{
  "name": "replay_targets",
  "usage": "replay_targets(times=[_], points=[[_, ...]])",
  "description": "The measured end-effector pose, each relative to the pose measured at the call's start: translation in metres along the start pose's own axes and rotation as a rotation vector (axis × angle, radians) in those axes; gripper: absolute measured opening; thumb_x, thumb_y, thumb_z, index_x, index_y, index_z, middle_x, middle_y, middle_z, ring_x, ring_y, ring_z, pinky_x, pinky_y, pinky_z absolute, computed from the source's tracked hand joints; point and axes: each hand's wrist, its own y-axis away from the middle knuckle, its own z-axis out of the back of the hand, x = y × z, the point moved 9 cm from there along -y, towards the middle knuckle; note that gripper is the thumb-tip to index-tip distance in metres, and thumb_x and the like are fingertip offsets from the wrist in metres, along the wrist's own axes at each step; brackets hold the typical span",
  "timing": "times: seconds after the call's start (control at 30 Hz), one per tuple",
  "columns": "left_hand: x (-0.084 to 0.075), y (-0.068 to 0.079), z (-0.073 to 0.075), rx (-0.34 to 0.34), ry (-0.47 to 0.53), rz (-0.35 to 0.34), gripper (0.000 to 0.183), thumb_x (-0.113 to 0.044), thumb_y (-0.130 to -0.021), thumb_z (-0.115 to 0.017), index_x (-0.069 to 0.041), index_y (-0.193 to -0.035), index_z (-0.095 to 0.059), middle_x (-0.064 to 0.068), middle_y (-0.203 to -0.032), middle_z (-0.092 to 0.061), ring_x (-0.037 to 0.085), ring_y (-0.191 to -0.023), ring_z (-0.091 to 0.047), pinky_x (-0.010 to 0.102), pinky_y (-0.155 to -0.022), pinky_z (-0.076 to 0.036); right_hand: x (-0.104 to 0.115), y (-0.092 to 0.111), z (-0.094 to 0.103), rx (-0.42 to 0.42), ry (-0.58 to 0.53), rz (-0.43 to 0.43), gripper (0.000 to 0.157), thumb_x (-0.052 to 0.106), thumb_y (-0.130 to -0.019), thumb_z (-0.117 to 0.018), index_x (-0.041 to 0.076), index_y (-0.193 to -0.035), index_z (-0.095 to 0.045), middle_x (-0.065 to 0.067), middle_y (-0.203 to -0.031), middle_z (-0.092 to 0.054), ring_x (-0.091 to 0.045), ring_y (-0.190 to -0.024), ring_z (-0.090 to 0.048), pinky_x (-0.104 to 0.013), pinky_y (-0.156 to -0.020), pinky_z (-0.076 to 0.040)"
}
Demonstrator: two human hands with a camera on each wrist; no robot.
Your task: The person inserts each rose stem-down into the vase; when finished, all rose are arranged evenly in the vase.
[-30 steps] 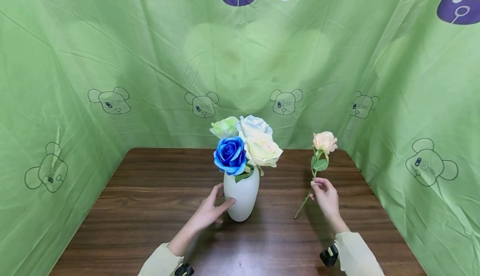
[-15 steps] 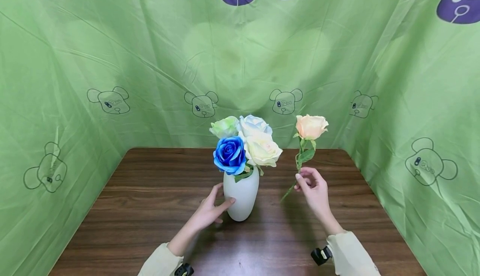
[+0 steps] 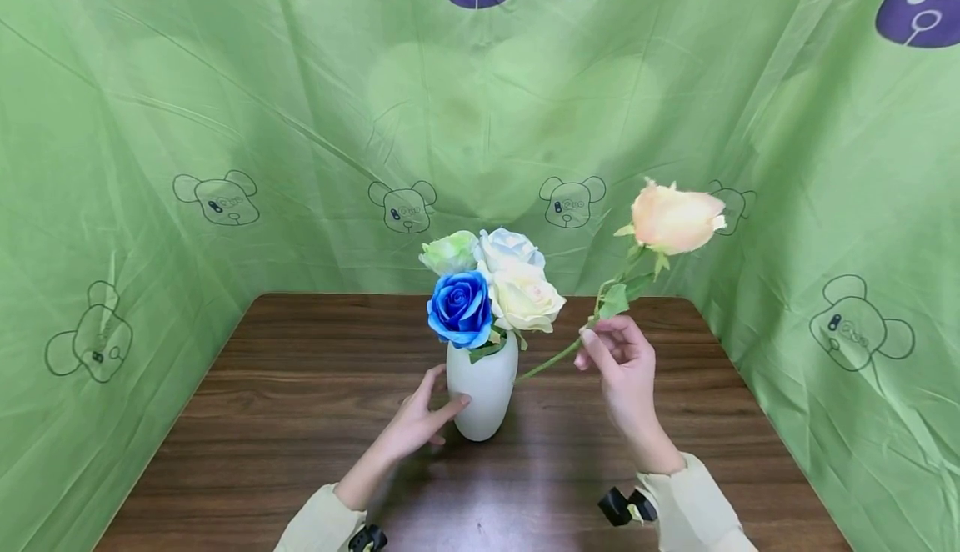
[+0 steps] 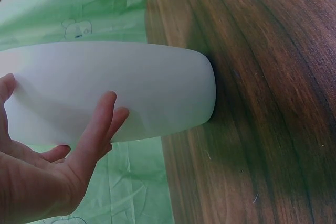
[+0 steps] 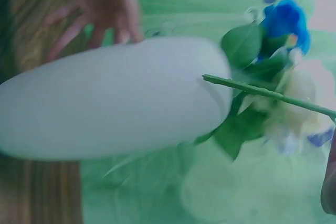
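Note:
A white vase [image 3: 486, 393] stands upright on the wooden table, holding a blue rose [image 3: 459, 308], a cream rose [image 3: 527, 300], a pale blue rose and a light green one. My left hand [image 3: 417, 427] rests against the vase's left side, thumb toward the front; the left wrist view shows its fingers [image 4: 97, 127] mostly straight on the white wall. Between thumb and fingers, my right hand [image 3: 626, 373] pinches the stem of a peach rose [image 3: 675, 218]. The bloom leans up to the right. In the right wrist view the stem's cut end [image 5: 210, 78] overlaps the vase near its mouth.
The brown wooden table [image 3: 300, 385] extends around the vase. Green printed cloth [image 3: 480, 118] hangs behind it and along both sides. A black device [image 3: 626, 506] sits at the right wrist, another [image 3: 367, 538] at the left.
My right hand has moved left and up with the peach rose, and the rose has tilted so its stem end points at the vase. The left hand and vase have stayed put.

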Motion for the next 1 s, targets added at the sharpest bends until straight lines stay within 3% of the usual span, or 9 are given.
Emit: replay_targets(times=[0.13,0.2,0.37,0.5,0.63,0.8,1.0], points=[[0.000,0.000,0.000,0.000,-0.003,0.001,0.067,-0.040,-0.083,-0.058,-0.016,-0.135,-0.025,0.023,-0.129,-0.036,0.020,-0.052,-0.058,0.033,-0.043,-0.050,0.013,-0.009,-0.014,-0.020,-0.159,0.089,0.015,-0.020,-0.080,-0.046,-0.009,-0.088,-0.052,-0.014,-0.083,-0.059,-0.017,-0.052,-0.054,-0.022,-0.049,-0.047],[-0.003,0.001,0.000,0.002,0.002,-0.002,0.066,-0.039,-0.084,-0.058,-0.015,-0.136,-0.024,0.024,-0.129,-0.036,0.019,-0.053,-0.059,0.033,-0.043,-0.050,0.017,-0.013,-0.021,-0.032,-0.132,0.118,0.011,-0.017,-0.081,-0.050,-0.009,-0.088,-0.052,-0.014,-0.081,-0.059,-0.017,-0.052,-0.053,-0.022,-0.048,-0.047],[-0.028,0.011,0.001,0.011,0.006,-0.011,0.062,-0.030,-0.087,-0.057,-0.008,-0.135,-0.024,0.028,-0.127,-0.036,0.019,-0.054,-0.059,0.033,-0.044,-0.050,0.023,-0.017,-0.045,-0.013,0.123,0.184,0.012,-0.011,-0.079,-0.057,-0.012,-0.088,-0.050,-0.010,-0.071,-0.057,-0.015,-0.051,-0.053,-0.023,-0.047,-0.047],[-0.016,0.007,0.000,0.003,0.003,-0.004,0.064,-0.035,-0.085,-0.058,-0.013,-0.135,-0.025,0.025,-0.128,-0.037,0.020,-0.054,-0.059,0.037,-0.045,-0.051,0.016,-0.012,-0.067,0.084,0.304,0.223,0.013,-0.014,-0.076,-0.057,-0.011,-0.088,-0.052,-0.010,-0.064,-0.055,-0.014,-0.049,-0.053,-0.022,-0.044,-0.046],[0.001,0.000,-0.001,-0.005,0.004,-0.005,0.065,-0.040,-0.083,-0.058,-0.017,-0.135,-0.026,0.023,-0.129,-0.038,0.020,-0.054,-0.059,0.039,-0.045,-0.051,0.000,-0.003,-0.080,0.154,0.496,0.189,0.016,-0.010,-0.076,-0.062,0.000,-0.087,-0.057,-0.005,-0.058,-0.054,-0.012,-0.046,-0.049,-0.020,-0.039,-0.040],[0.002,-0.001,-0.001,-0.007,0.005,-0.011,0.064,-0.039,-0.084,-0.059,-0.016,-0.134,-0.027,0.021,-0.127,-0.039,0.022,-0.066,-0.060,0.036,-0.043,-0.050,-0.014,0.004,-0.083,0.165,0.688,0.162,0.016,-0.001,-0.075,-0.068,0.007,-0.085,-0.060,0.004,-0.053,-0.050,-0.009,-0.045,-0.043,-0.021,-0.038,-0.034],[0.001,0.000,-0.001,-0.012,0.011,-0.009,0.065,-0.039,-0.084,-0.059,-0.015,-0.134,-0.026,0.021,-0.127,-0.039,0.030,-0.078,-0.059,0.035,-0.044,-0.051,-0.019,0.005,-0.082,0.146,0.799,0.157,0.012,0.004,-0.075,-0.069,0.011,-0.083,-0.062,0.008,-0.055,-0.049,-0.005,-0.046,-0.043,-0.018,-0.039,-0.037]])
